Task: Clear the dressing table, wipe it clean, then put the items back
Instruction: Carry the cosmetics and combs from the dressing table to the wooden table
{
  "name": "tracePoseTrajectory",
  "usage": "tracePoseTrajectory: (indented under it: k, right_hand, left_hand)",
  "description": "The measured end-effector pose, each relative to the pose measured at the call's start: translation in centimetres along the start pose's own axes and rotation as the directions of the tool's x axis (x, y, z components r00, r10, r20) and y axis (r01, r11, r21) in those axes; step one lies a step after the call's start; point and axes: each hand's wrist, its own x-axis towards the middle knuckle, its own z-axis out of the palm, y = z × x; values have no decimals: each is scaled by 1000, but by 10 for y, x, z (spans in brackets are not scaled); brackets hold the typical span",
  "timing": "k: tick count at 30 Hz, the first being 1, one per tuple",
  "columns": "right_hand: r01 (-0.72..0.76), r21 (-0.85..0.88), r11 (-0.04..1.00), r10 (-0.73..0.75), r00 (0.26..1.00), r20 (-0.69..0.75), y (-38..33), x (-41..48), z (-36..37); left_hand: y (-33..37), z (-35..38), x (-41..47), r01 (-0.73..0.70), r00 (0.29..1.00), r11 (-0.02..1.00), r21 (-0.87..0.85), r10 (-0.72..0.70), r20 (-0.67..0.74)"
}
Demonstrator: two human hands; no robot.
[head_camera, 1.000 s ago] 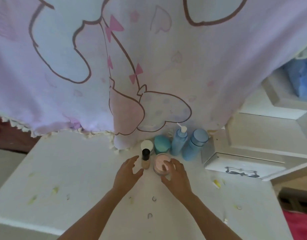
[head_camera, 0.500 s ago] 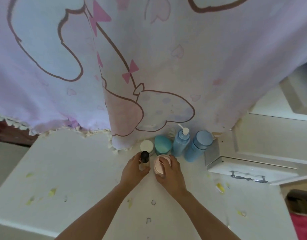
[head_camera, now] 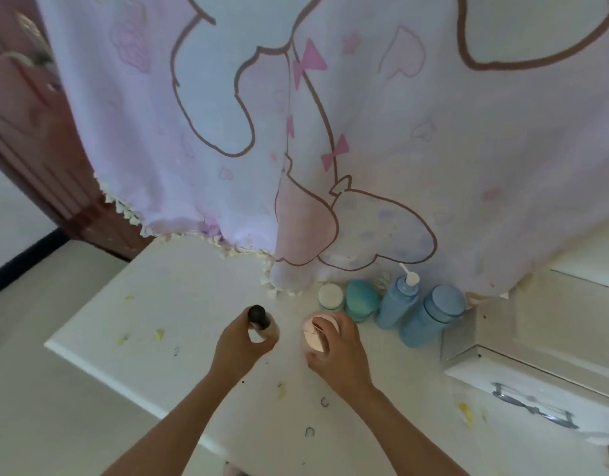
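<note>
- Your left hand (head_camera: 242, 348) is wrapped around a small bottle with a black cap (head_camera: 261, 322), fingers curled on its body, cap sticking up past the thumb.
- Can't tell if that bottle is touching the dressing table (head_camera: 179, 304) or lifted off it; the hand hides its base.
- Your right hand (head_camera: 340, 355) grips a pink jar (head_camera: 316, 333), fingers over the lid from the right, thumb low on the near side.
- Jar tilts so its pale pink lid faces left toward the black-capped bottle; the two are near each other but apart.
- Row along the back of the table, just beyond your right hand: white-lidded jar (head_camera: 330, 295), teal egg-shaped container (head_camera: 361, 298), blue pump bottle (head_camera: 397, 304), bigger blue bottle (head_camera: 432, 316).
- The two blue bottles stand just beside each other; the bigger one is next to a white drawer box (head_camera: 523, 369) with a bow-shaped handle (head_camera: 533, 407).
- White-lidded jar and teal container touch or nearly touch, can't tell which.
- Pink cartoon-print cloth (head_camera: 330, 132) with a tasselled hem hangs behind the table, its lower edge reaching the tabletop behind the row.
- Tabletop is dirty: yellow scraps (head_camera: 158, 334) on the left part, more yellow bits (head_camera: 466, 412) near the drawer box, small dark curved bits (head_camera: 310, 431) between your forearms.
- Dark red door (head_camera: 28, 115) at far left, beyond the table.
</note>
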Motion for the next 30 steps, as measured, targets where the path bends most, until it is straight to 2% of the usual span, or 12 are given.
tracePoseTrajectory:
  k: [3, 9, 17, 25, 30]
  right_hand:
    - [167, 22, 986, -167, 985, 33, -28, 3, 12]
    - [375, 83, 923, -384, 908, 168, -93, -6, 26]
    - [505, 119, 855, -518, 826, 223, -172, -52, 42]
    - [619, 198, 760, -649, 715, 259, -305, -174, 79]
    - [678, 322, 661, -750, 596, 286, -389, -265, 100]
  left_hand:
    - [-15, -33, -22, 66, 992, 998, -18, -68, -108]
    - [-41, -84, -70, 235, 939, 969, -82, -248, -241]
    - [-90, -141, -149, 260, 855, 944, -201, -322, -406]
    - [-162, -236, -331, 251, 737, 922, -296, -380, -559]
    - [-208, -290, -462, 286, 599, 908, -307, -420, -682]
